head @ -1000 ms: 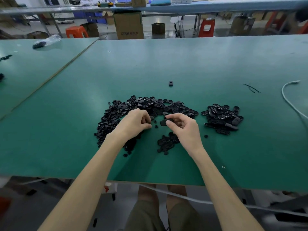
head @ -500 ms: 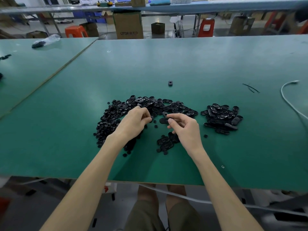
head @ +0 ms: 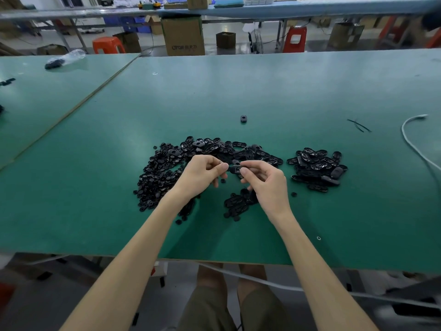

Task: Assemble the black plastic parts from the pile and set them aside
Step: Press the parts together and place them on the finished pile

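Both forearms reach in from the near edge of the desk [head: 238, 91] and meet just above its surface. The left hand [head: 202, 174] has its fingers curled and its thumb and forefinger pinching one end of a small black part [head: 235, 168]. The right hand [head: 267, 185] faces it, fingers bent, and pinches the other end of the same part between thumb and forefinger. The part sits between the two sets of fingertips; I cannot tell whether it is one piece or two pressed together.

The pile [head: 162, 173] of loose black pieces lies left of the left hand and curves round behind both hands, partly hidden by the left wrist. A small cluster [head: 238, 201] of flat oval pieces lies under and just inward of the right wrist. A separate heap [head: 317, 168] of oval parts lies to the right of the right hand, apart from the pile. A lone black piece [head: 243, 119] lies well beyond the hands. Farther right of the right hand lie thin black strands [head: 358, 125] and a white cable [head: 415, 144].
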